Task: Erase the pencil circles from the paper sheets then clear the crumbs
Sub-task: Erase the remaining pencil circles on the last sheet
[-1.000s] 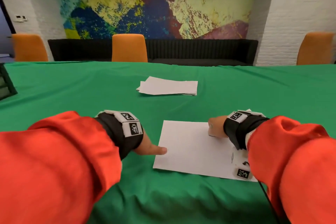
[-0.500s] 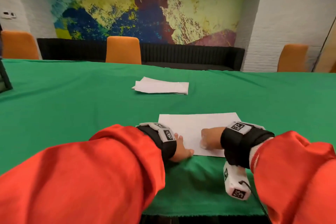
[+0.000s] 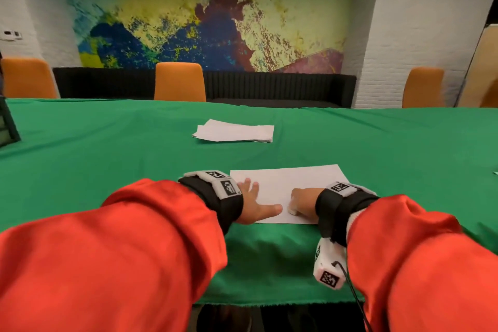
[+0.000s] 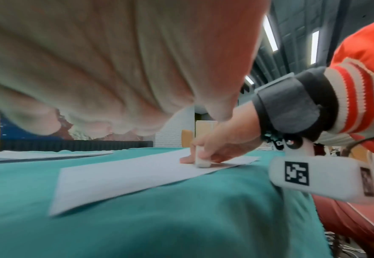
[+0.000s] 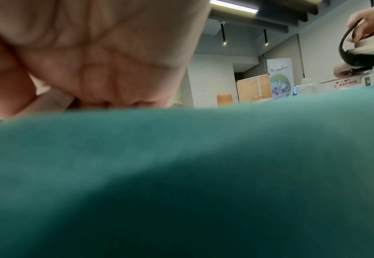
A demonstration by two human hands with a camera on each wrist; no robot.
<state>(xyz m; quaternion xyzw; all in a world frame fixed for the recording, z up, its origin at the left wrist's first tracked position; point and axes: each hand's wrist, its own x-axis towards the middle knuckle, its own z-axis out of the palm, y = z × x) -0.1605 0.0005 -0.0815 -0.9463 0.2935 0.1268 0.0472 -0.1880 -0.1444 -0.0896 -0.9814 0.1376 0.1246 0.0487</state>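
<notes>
A single paper sheet (image 3: 285,183) lies flat on the green-covered tabletop (image 3: 107,159), near the front edge. No pencil circles or crumbs can be made out on it in any view.

The left hand (image 3: 253,202) rests palm down on the sheet's left part, fingers (image 3: 249,184) straight and slightly spread, thumb stretched toward the right.

The right hand (image 4: 221,144) stands on the sheet's near right part. Its fingers are curled and pinch a small white eraser (image 4: 201,158), held upright with its lower end touching the paper. In the right wrist view the palm is blurred and the eraser is only a pale shape.

A stack of paper sheets (image 3: 234,132) lies farther back on the tabletop, well apart from the single sheet.

Both arms wear orange sleeves (image 3: 134,250). Each wrist carries a black strap with white blocks bearing black square marker codes (image 4: 296,173); these are patterns, not readable text.

Surroundings: 3 orange chairs (image 3: 179,82) stand behind the tabletop, a black sofa (image 3: 269,86) along the wall, and a multicoloured abstract mural (image 3: 210,24) above it. In the right wrist view, red writing on a distant white object is too small and blurred to read.
</notes>
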